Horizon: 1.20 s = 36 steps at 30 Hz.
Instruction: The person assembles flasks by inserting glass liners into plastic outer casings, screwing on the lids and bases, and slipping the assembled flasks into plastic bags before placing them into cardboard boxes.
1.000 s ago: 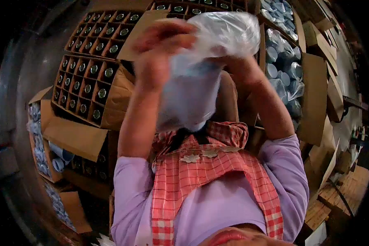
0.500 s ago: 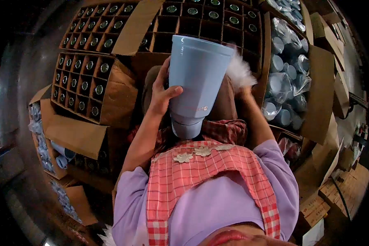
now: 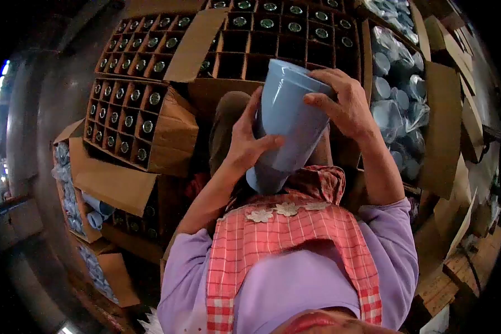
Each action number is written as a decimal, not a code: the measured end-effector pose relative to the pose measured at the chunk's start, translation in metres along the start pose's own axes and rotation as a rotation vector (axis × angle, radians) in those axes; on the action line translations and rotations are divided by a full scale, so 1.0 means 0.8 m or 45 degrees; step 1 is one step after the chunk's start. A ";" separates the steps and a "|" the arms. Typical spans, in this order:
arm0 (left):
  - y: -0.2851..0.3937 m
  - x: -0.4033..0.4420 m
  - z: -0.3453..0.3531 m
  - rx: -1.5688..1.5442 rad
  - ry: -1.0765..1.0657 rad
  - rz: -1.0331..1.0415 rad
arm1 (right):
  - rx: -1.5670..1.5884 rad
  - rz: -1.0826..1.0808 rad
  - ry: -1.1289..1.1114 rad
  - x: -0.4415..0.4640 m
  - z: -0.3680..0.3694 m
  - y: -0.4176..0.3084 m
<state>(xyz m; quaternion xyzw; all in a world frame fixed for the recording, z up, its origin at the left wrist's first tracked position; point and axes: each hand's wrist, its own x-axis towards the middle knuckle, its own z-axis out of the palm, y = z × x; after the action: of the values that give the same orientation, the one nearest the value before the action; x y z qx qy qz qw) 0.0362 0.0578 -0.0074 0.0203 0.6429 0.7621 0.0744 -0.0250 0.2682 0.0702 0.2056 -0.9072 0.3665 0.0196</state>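
A large light-blue tumbler stands tilted over my lap, its wide rim up and its narrower base near my apron. My left hand wraps round its left side, thumb across the front. At the rim, my right hand grips the upper right edge, with the thumb on the near wall and the fingers over the far side. The inside of the tumbler is hidden from this angle. Just beyond it is a divided carton with shiny round tops showing in many of its compartments.
More divided cartons with round tops stand at the left. To the right, an open carton holds blue lids in clear plastic bags. Farther left, a flapped box contains blue pieces. Stacked cardboard lines the far right.
My right hand has come from beside the lap to the tumbler's rim, and the white fluffy material near it is out of sight. The tumbler has turned and tilted in my left hand.
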 end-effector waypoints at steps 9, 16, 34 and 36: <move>-0.022 -0.074 -0.031 0.087 -0.035 0.152 | 0.823 0.507 0.593 -0.020 -0.024 0.101; 0.005 -0.017 -0.041 0.604 0.417 0.903 | 1.032 0.441 0.580 0.014 0.018 0.078; 0.015 0.033 -0.148 0.343 0.724 0.727 | 1.086 0.275 -0.001 0.117 0.059 0.053; 0.000 0.030 -0.171 -0.240 0.790 0.438 | 1.284 0.003 -0.040 0.125 0.063 0.061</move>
<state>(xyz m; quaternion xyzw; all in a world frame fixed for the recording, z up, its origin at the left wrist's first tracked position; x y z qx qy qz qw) -0.0047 -0.0726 -0.0326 -0.1110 0.5491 0.7892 -0.2517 -0.1298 0.2297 0.0203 0.1938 -0.6176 0.7562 -0.0961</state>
